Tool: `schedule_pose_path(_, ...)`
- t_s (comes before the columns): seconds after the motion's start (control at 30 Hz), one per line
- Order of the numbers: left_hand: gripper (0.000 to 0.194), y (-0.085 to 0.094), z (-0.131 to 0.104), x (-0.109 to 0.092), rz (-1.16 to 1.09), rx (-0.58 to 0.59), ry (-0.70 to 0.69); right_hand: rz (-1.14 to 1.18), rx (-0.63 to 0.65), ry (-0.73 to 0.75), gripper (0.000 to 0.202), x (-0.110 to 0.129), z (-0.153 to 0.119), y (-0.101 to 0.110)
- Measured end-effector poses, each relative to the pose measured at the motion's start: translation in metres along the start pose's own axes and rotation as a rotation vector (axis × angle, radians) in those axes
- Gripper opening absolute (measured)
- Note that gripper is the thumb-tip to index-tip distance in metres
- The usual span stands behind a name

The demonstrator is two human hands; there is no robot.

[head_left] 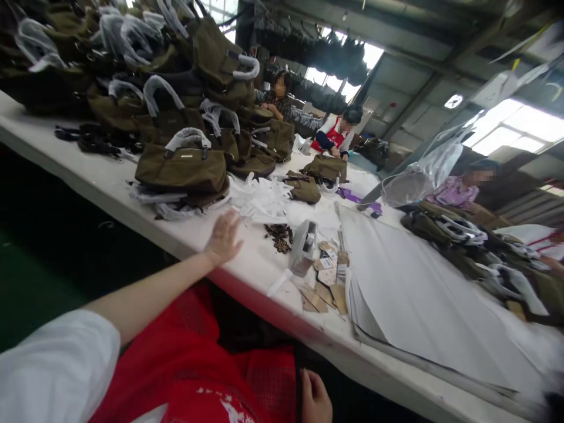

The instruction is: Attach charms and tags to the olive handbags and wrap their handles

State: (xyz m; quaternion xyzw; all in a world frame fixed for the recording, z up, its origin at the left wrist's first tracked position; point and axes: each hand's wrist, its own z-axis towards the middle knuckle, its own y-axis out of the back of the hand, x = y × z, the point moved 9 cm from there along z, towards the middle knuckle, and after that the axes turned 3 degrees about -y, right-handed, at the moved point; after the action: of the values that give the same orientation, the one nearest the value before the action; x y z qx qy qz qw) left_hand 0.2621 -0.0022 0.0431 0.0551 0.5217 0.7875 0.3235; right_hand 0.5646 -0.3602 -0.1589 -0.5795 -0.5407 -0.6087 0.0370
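From my remote station I log a white sleeve (61, 358) at near left, short and loose, with a plain hem. Bright red apron (176, 376) over the front. Small white lettering (211, 390) at the near edge; I cannot read it. Larger white print (235, 412) just beside it, partly cut off. Red cloth (269, 379) farther right shows fine, grid-like texture. Left hand (224, 238) bare.

Olive-brown cloth handbag (183, 167), blackish handle tabs (204, 154). Red cloth apron (176, 364), white print (233, 411). Grey boxy dispenser (303, 249). Tan flat card pieces (338, 298). Long white tabletop (247, 267).
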Motion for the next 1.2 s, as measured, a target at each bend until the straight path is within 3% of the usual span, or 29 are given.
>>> schedule_pose_path(0.07,0.069,0.041,0.019,0.074,0.09,-0.073,0.183,0.001,0.057,0.058,0.045,0.03,0.0,-0.019)
schedule_pose_path(0.17,0.067,0.083,0.031,0.138,0.101,-0.075,0.259,-0.021,0.158,0.178,0.041,0.085,-0.007,-0.055)
schedule_pose_path(0.23,0.058,0.096,0.032,0.158,0.086,-0.044,0.257,-0.058,0.213,0.242,0.035,0.117,-0.016,-0.08)
schedule_pose_path(0.33,0.058,0.097,0.032,0.178,0.061,-0.002,0.247,-0.135,0.312,0.295,0.025,0.146,-0.037,-0.118)
schedule_pose_path(0.47,0.066,0.089,0.047,0.195,0.082,0.072,0.148,-0.278,0.514,0.29,0.017,0.149,-0.064,-0.159)
schedule_pose_path(0.53,0.065,0.097,0.059,0.198,0.109,0.05,0.086,-0.35,0.609,0.278,0.015,0.142,-0.074,-0.169)
schedule_pose_path(0.63,0.067,0.13,0.072,0.194,0.154,-0.069,0.045,-0.415,0.612,0.255,0.016,0.133,-0.076,-0.167)
schedule_pose_path(0.7,0.067,0.157,0.071,0.181,0.208,-0.166,0.018,-0.433,0.574,0.234,0.017,0.13,-0.073,-0.163)
schedule_pose_path(0.8,0.056,0.188,0.05,0.145,0.313,-0.31,-0.051,-0.434,0.566,0.235,0.017,0.133,-0.071,-0.164)
schedule_pose_path(0.93,0.04,0.201,0.005,0.088,0.416,-0.386,-0.151,-0.321,0.608,0.258,0.016,0.16,-0.063,-0.167)
schedule_pose_path(1.0,0.038,0.198,-0.015,0.064,0.423,-0.393,-0.197,-0.157,0.631,0.235,0.021,0.18,-0.053,-0.162)
schedule_pose_path(1.07,0.04,0.184,-0.029,0.043,0.389,-0.348,-0.26,0.022,0.64,0.213,0.027,0.201,-0.037,-0.152)
schedule_pose_path(1.13,0.042,0.154,-0.036,0.029,0.323,-0.212,-0.318,0.128,0.62,0.209,0.031,0.215,-0.02,-0.139)
schedule_pose_path(1.2,0.042,0.11,-0.042,0.024,0.25,-0.008,-0.348,0.115,0.565,0.221,0.033,0.219,-0.006,-0.128)
